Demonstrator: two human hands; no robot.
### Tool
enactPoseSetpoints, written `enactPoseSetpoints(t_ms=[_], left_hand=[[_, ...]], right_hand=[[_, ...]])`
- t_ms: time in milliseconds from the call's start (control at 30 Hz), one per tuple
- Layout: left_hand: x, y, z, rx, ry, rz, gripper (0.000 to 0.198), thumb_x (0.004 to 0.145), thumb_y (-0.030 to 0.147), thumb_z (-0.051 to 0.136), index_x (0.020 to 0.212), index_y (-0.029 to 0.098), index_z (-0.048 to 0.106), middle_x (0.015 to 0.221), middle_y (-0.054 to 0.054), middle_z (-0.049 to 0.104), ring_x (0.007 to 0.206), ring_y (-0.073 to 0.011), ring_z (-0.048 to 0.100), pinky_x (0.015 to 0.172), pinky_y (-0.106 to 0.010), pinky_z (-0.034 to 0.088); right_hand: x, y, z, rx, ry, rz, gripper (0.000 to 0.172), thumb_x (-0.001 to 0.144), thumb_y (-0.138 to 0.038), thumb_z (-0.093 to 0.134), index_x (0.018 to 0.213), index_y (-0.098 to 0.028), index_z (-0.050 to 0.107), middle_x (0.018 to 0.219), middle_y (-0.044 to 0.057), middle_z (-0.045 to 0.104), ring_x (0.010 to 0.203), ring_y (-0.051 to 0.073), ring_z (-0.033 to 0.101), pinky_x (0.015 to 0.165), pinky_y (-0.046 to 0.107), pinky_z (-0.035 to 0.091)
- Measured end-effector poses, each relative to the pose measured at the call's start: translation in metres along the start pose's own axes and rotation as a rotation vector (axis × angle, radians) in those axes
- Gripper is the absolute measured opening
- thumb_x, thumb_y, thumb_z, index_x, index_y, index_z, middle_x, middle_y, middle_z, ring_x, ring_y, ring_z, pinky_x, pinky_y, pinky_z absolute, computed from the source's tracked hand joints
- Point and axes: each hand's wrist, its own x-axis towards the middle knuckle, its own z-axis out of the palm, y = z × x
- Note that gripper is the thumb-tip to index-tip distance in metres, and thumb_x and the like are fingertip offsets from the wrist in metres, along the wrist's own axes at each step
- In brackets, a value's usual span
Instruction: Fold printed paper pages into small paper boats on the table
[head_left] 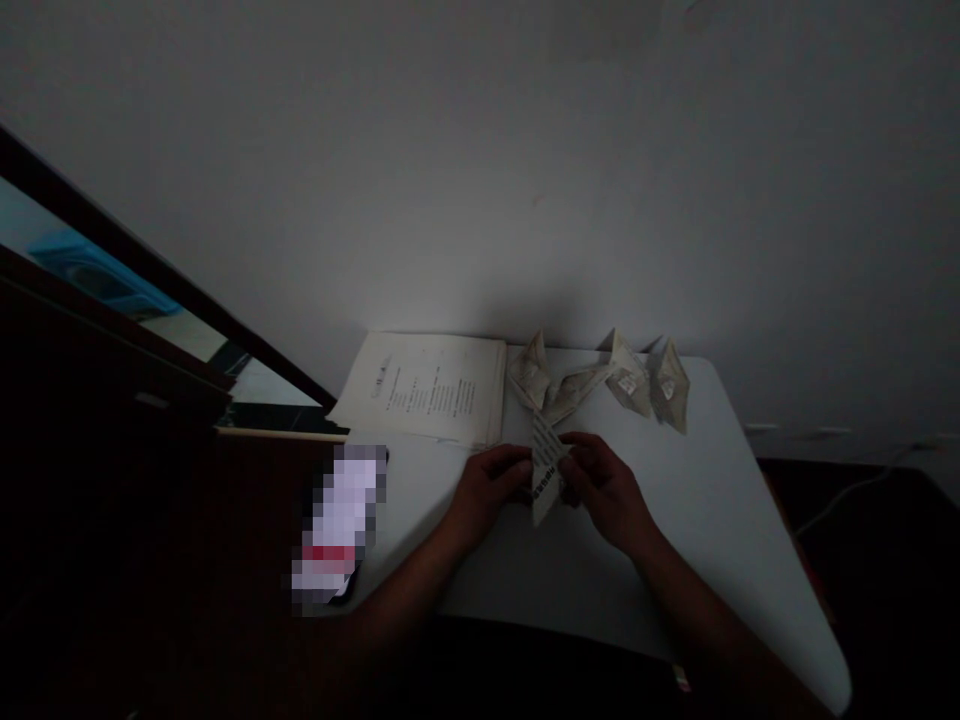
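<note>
Between my two hands is a folded piece of printed paper (547,468), roughly triangular, with dark lettering on its face. My left hand (491,487) pinches its left edge. On the other side, my right hand (604,487) grips the right edge with thumb and fingers. Just beyond the fingers lie several folded paper boats: one boat (531,370) at the back left, another boat (574,393) lying in front of it, and a pair farther right, a boat (630,378) beside a boat (670,385).
A stack of printed sheets (427,385) lies at the table's back left. A phone, blurred out (341,520), rests by the left edge of the white table (720,520). The wall (525,180) rises right behind. A dark frame (165,280) slants at left.
</note>
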Motion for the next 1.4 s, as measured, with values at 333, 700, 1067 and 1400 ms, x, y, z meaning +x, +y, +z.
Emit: enactPoseSetpoints(t_ms=[333, 700, 1067, 1400], left_hand=[[-0.008, 0.005, 0.007, 0.203, 0.002, 0.153, 0.038, 0.073, 0.030, 0.067, 0.107, 0.013, 0.061, 0.089, -0.007, 0.068, 0.075, -0.0171, 0.065, 0.069, -0.028, 0.052], [-0.009, 0.011, 0.000, 0.342, -0.075, 0.256, 0.042, 0.073, 0.019, 0.063, 0.113, 0.015, 0.053, 0.100, -0.008, 0.064, 0.086, -0.0184, 0.064, 0.077, -0.031, 0.051], [-0.013, 0.014, 0.007, 0.781, -0.079, 0.702, 0.055, 0.069, 0.006, 0.052, 0.122, 0.020, 0.049, 0.118, -0.010, 0.056, 0.094, -0.0171, 0.058, 0.071, -0.028, 0.052], [-0.012, 0.009, 0.007, 1.006, -0.203, 0.913, 0.057, 0.070, 0.010, 0.053, 0.125, 0.018, 0.045, 0.118, -0.013, 0.055, 0.108, -0.0242, 0.052, 0.089, -0.042, 0.046]], right_hand=[[-0.006, -0.011, -0.001, -0.548, -0.011, -0.299, 0.056, 0.075, -0.039, 0.065, 0.125, -0.024, 0.044, 0.117, 0.010, 0.055, 0.095, 0.023, 0.057, 0.076, 0.034, 0.049], [-0.007, -0.011, 0.001, -0.310, -0.135, -0.207, 0.054, 0.080, -0.032, 0.058, 0.130, -0.023, 0.041, 0.105, 0.007, 0.062, 0.079, 0.017, 0.060, 0.068, 0.029, 0.050], [-0.006, -0.004, 0.001, -0.153, -0.108, -0.270, 0.047, 0.089, -0.039, 0.039, 0.135, -0.027, 0.038, 0.139, 0.006, 0.044, 0.126, 0.025, 0.041, 0.105, 0.047, 0.032], [-0.003, -0.004, 0.001, 0.041, -0.069, -0.184, 0.055, 0.069, -0.010, 0.047, 0.122, -0.023, 0.050, 0.123, 0.009, 0.059, 0.116, 0.023, 0.053, 0.100, 0.045, 0.039]])
